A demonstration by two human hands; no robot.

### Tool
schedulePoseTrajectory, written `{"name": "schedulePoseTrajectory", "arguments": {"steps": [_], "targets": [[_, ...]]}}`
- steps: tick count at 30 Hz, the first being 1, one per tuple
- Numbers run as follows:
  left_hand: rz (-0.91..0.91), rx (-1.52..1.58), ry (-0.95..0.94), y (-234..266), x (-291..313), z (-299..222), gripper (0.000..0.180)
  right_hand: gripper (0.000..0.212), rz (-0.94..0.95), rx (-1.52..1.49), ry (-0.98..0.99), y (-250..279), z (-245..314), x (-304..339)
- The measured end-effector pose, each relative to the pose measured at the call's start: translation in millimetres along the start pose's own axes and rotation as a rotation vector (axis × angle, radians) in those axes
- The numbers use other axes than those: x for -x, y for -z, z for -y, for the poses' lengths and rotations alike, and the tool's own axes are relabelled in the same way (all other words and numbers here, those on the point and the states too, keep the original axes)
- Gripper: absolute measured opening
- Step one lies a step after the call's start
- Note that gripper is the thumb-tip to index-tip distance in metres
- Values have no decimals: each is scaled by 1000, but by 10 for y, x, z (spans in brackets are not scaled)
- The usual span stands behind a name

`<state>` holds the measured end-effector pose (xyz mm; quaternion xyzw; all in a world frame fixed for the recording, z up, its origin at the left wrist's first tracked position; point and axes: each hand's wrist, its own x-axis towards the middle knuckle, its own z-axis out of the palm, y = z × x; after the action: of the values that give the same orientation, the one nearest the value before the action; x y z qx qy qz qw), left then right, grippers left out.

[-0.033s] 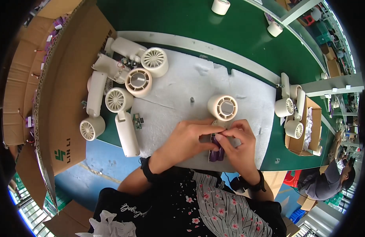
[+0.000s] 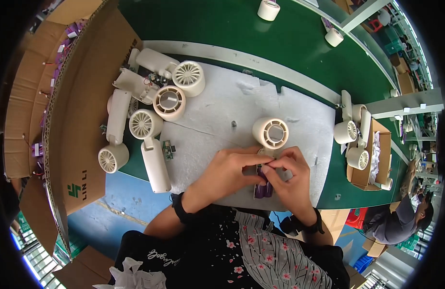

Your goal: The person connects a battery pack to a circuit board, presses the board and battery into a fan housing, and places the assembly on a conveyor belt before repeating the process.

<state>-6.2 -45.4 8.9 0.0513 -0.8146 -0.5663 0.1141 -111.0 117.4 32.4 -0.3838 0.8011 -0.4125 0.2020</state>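
A cream handheld fan (image 2: 261, 137) lies on the white foam sheet (image 2: 208, 125) in front of me, its round head pointing away. The handle is open toward me, and purple cylindrical battery cells (image 2: 264, 190) show in it. My left hand (image 2: 230, 169) is closed around the handle's upper part from the left, thumb against the cells. From the right, my right hand (image 2: 294, 176) pinches with thumb and forefinger just below the fan head, beside the left fingertips. Whatever sits between those fingertips is too small and covered to make out.
On the left, several cream fans (image 2: 145, 123) and a small green circuit board (image 2: 169, 150) lie beside a tall cardboard box (image 2: 87, 139). To the right stands a small carton (image 2: 374, 168) with fans around it. Round white parts (image 2: 269, 9) sit across the green table (image 2: 208, 24).
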Motion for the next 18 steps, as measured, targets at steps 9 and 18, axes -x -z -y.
{"name": "schedulePoseTrajectory", "arguments": {"steps": [9,18], "targets": [[-10,-35,-46,7,14,95,52,36,96,190,203,52,-28,130],[-134,-37,-176,-47,47,128,58,70,138,443,293,10,151,264]]}}
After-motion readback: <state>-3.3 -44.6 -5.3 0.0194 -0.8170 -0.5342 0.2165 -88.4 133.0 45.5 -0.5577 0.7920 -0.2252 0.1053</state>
